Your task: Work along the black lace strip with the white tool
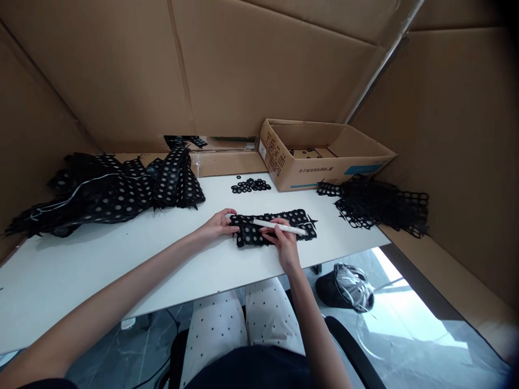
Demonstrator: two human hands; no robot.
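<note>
A black rubber sheet (248, 235) dotted with rows of round rings lies on the white table in front of me. Its left end is pinched between the thumb and fingers of my left hand (217, 227). My right hand (285, 243) grips a slim white pen-like stick (263, 223), which slants across the sheet with its left tip over the rings. The fingers of that hand rest on the sheet and hide part of it. Beyond the sheet is a small pile of loose black rings (251, 186).
A heap of uncut-looking perforated black sheets (121, 189) spreads over the left. At back right stands an open cardboard box (324, 177) with some rings inside. Black lattice scraps (377, 205) lie at the table's right edge. A bin (330, 289) stands on the floor; cardboard walls (263, 70) surround the table.
</note>
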